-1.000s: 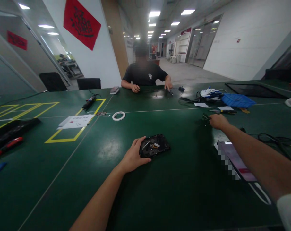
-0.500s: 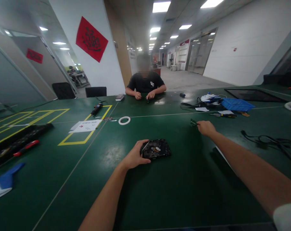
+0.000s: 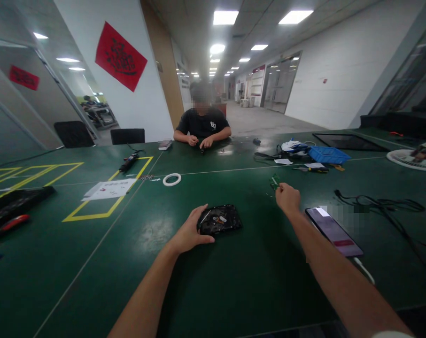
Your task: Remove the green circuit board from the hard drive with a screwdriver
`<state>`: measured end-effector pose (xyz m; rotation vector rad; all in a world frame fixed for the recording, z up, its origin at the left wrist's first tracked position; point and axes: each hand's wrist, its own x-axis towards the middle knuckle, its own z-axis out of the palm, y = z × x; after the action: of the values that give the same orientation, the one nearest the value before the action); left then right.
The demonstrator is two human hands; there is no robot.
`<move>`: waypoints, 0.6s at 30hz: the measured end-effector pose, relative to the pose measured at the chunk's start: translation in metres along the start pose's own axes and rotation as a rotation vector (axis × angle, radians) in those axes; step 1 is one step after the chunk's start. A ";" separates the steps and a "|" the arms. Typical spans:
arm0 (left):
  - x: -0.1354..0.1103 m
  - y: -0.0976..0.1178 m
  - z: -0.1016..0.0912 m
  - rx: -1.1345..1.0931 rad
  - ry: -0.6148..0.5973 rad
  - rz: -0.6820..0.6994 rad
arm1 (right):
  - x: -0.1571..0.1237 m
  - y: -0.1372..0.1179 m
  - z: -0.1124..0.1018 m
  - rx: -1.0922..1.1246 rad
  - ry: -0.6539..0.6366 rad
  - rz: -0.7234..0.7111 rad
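Note:
My left hand (image 3: 191,231) grips the left end of a black device housing (image 3: 230,218), thumb along the near edge and fingers at the far side. The housing lies open side up on the table, with small loose white, orange and silver pieces in it. To the right and farther off, my right hand (image 3: 288,199) pinches a small green circuit board (image 3: 274,181) at its near edge. The board is tilted, close above the table; whether it touches the surface I cannot tell. A few tiny bits lie beside it.
A phone (image 3: 334,231) with a white cable lies beside my right forearm, near black cords (image 3: 385,204). Farther off are a blue tray (image 3: 329,155), a white tape ring (image 3: 172,180) and paper (image 3: 110,188). A person (image 3: 202,124) sits opposite, hands on the table.
The view has swung to the right, and the phone shows fully now. My right hand has turned the circuit board so more of its green face shows. My left hand stays on the housing.

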<state>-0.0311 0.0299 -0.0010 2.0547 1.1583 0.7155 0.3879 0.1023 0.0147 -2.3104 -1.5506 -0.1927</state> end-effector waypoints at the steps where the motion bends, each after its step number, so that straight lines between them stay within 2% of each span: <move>1: 0.000 0.000 0.001 0.007 0.001 0.003 | -0.003 0.002 0.003 0.028 0.026 0.040; 5: 0.003 0.000 0.004 0.044 0.045 -0.004 | 0.001 0.010 0.018 0.095 0.058 0.105; 11: 0.004 -0.001 0.003 0.031 0.029 0.027 | 0.022 -0.003 0.028 0.125 -0.001 -0.012; 14: 0.003 -0.003 0.002 0.037 0.034 0.025 | 0.012 -0.014 0.030 0.133 -0.020 -0.100; 18: 0.004 -0.004 0.003 0.037 0.055 0.032 | -0.014 -0.021 0.031 0.146 0.004 -0.242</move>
<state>-0.0290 0.0341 -0.0053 2.1004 1.1803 0.7749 0.3605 0.1085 -0.0134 -2.0080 -1.7781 -0.1387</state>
